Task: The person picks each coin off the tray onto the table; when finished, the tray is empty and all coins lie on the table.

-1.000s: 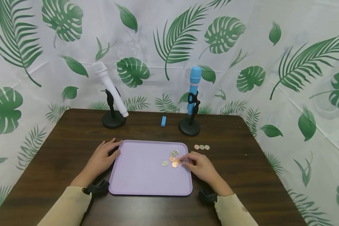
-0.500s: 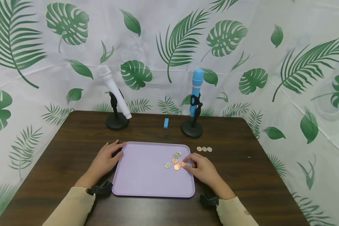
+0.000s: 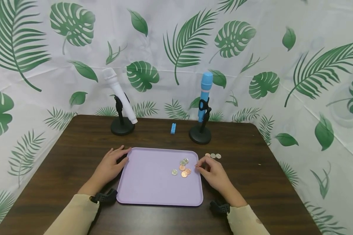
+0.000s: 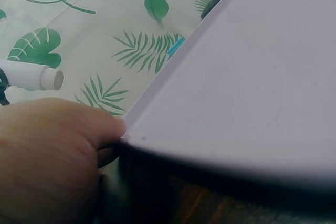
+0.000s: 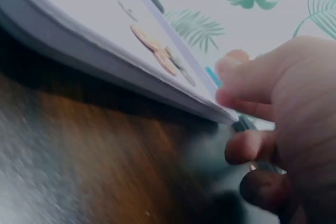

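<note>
Works before a white cloth (image 3: 191,13) printed with green palm and monstera leaves, at a dark wood-grain counter (image 3: 153,218). Has a rectangular lilac tray (image 3: 153,189) lying flat on the near middle of the counter. Wears pale beige sleeves (image 3: 76,213). Faces, at the far left, a white microphone (image 3: 121,97) tilted leftward in a black stand (image 3: 122,127); at the far right, a light blue microphone (image 3: 204,89), nearly upright, in a second black stand (image 3: 200,134).

Rests the left hand (image 3: 107,168) at the tray's far left corner, fingers extended and somewhat spread, touching the rim and gripping nothing. Holds the right hand (image 3: 214,175) at the tray's right rim, thumb and index finger closed on a copper coin (image 3: 196,166), seen nearly edge-on; cannot tell whether touching the rim below. Has a black wristband (image 3: 107,196) on each wrist.

Faces also a small blue studded brick (image 3: 173,128), between the stands. Has six loose coins in the tray's right half: two silver coins (image 3: 186,161) at the far end, three copper coins (image 3: 184,174) just nearer, one lone silver coin (image 3: 174,172) to the left. Has a row of three coins (image 3: 213,155) on the counter, just beyond the tray's far right corner.
</note>
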Action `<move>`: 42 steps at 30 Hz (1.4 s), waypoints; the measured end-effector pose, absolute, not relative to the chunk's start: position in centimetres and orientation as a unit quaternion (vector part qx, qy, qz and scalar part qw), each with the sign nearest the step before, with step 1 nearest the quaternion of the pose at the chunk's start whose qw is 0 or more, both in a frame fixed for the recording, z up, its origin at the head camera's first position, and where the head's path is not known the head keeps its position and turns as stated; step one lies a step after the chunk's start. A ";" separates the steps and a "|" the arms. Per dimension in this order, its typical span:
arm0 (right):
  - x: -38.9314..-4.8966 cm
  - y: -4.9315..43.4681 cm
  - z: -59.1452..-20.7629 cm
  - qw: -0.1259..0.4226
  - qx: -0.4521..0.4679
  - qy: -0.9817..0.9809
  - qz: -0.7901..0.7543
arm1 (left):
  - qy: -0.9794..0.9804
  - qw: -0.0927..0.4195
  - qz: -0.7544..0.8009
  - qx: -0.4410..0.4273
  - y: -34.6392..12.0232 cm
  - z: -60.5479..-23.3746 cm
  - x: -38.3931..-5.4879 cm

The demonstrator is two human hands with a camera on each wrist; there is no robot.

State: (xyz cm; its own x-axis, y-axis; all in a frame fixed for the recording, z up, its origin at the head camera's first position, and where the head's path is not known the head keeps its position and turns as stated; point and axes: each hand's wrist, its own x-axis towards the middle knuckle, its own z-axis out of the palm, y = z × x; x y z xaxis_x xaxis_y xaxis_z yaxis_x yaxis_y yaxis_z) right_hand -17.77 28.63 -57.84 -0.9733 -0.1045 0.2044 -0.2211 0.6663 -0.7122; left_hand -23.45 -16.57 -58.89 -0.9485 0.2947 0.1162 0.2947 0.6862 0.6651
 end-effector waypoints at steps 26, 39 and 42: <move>-18.4 35.4 -57.2 0.294 -0.074 -0.883 0.359 | 0.916 0.012 0.364 0.166 -16.5 -59.1 -23.5; -18.5 36.5 -57.4 0.226 -0.139 -0.916 0.302 | 0.914 0.008 0.368 0.171 -16.6 -58.7 -23.5; -18.6 36.3 -57.5 0.204 -0.146 -0.926 0.284 | 0.913 0.007 0.370 0.170 -16.7 -58.7 -23.5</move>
